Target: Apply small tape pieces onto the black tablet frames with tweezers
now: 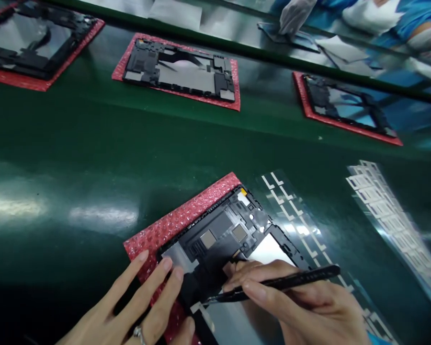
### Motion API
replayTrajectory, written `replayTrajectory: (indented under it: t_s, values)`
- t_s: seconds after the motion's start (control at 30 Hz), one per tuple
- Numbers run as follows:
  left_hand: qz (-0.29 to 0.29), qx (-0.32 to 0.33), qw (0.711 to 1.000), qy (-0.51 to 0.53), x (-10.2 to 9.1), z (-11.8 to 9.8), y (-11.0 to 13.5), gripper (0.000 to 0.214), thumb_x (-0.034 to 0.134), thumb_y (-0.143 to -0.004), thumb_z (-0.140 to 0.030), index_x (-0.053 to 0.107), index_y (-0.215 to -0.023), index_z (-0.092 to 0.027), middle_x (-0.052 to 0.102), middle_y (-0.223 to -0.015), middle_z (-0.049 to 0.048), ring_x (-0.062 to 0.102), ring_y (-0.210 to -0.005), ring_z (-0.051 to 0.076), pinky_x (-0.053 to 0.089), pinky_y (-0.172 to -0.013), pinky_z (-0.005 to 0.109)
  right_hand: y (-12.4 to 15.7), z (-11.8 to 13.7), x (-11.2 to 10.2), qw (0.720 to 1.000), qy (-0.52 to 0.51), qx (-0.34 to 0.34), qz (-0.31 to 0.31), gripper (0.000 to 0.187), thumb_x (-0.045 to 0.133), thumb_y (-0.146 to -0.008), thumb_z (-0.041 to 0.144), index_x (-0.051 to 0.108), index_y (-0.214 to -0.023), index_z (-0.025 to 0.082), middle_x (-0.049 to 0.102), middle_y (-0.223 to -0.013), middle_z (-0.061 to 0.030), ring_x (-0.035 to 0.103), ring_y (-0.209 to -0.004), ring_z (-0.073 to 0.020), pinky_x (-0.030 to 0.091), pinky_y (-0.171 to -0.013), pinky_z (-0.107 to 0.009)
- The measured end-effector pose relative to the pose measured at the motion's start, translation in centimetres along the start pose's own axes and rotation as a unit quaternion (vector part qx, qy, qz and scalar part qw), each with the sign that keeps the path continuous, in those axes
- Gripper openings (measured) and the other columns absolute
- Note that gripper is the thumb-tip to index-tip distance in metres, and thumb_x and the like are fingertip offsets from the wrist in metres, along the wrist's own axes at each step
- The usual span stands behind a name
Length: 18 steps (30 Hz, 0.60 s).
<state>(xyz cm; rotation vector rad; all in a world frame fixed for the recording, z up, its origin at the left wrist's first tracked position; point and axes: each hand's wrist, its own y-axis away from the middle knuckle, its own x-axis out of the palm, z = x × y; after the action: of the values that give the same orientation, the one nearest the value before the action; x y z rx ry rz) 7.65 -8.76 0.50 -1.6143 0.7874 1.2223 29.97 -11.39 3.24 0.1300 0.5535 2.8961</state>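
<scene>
The dark tablet-like device (215,254) lies at the lower middle of the green work surface (165,143), turned at an angle on a red bubble-wrap sheet (187,215), which shows along its upper left side; the left hand (151,318) is open, with the fingers spread apart and a ring on one of them; it grips nothing, and its fingertips rest at the left edge of the device and on the wrap; the right hand (309,306) is closed around black tweezers (287,282), which it holds between thumb and fingers like a pen; their tips are at a small pale strip (196,307) near the left hand, but I cannot tell if they pinch it; just beside the device, to the right, lies a clear sheet with white L-shaped pieces (290,211), and further right a fanned stack of patterned strips (391,215); beyond, three similar devices (187,72) stand in a row, each on red wrap; at the top, across a dark rail, a co-worker's gloved hand (296,17) is over a flat dark panel (309,42).
</scene>
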Motion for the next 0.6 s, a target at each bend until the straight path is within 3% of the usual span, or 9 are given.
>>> replayTrajectory:
  t_s: [0.6]
  values:
    - [0.0,-0.005,1.0,-0.007,0.02,-0.09,0.22,0.051,0.065,-0.068,-0.04,0.049,-0.115,-0.026,0.047,-0.122,0.0098,0.039,-0.119,0.029,0.03,-0.099,0.05,0.21,-0.16,0.1,1.0,-0.007,0.002,-0.007,0.009,0.068,-0.07,0.019,0.072,-0.07,0.026,0.072,-0.072,-0.0015,0.066,-0.072,-0.0168,0.053,-0.07,-0.021]
